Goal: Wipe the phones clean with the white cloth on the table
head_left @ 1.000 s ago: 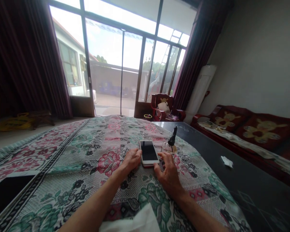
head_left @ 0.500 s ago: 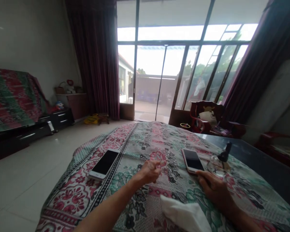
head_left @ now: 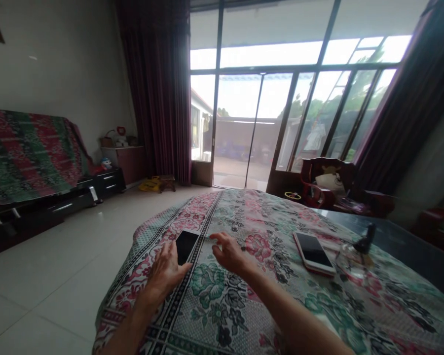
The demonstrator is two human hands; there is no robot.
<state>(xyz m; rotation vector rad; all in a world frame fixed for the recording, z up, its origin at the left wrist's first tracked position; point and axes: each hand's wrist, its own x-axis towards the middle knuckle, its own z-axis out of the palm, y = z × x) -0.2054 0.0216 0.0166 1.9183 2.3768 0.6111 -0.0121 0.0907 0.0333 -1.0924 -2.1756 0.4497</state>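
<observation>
A white smartphone with a dark screen [head_left: 187,242] lies on the flowered cloth [head_left: 259,291]. My left hand [head_left: 167,268] is around its lower end, fingers along the left edge and thumb by the right edge, hiding that part. Just right of this phone, my right hand [head_left: 227,251] hovers over the cloth with its index finger stretched out and the others loosely bent, holding nothing. A second white smartphone [head_left: 314,252] with a reddish edge rests farther right. Beside it stands a clear glass vessel with a black top [head_left: 355,256]. A bit of white tissue [head_left: 327,323] shows behind my right forearm.
A dark tabletop [head_left: 395,246] extends at the right. Behind it is a red wooden chair [head_left: 318,185] with things on it. At the left are a low black cabinet [head_left: 64,207] and a cloth-covered object [head_left: 29,155]. Glass doors [head_left: 240,133] stand at the back.
My left hand has moved left onto the left smartphone. The right hand has left the right smartphone and crossed leftward beside the other one. The view has turned slightly left.
</observation>
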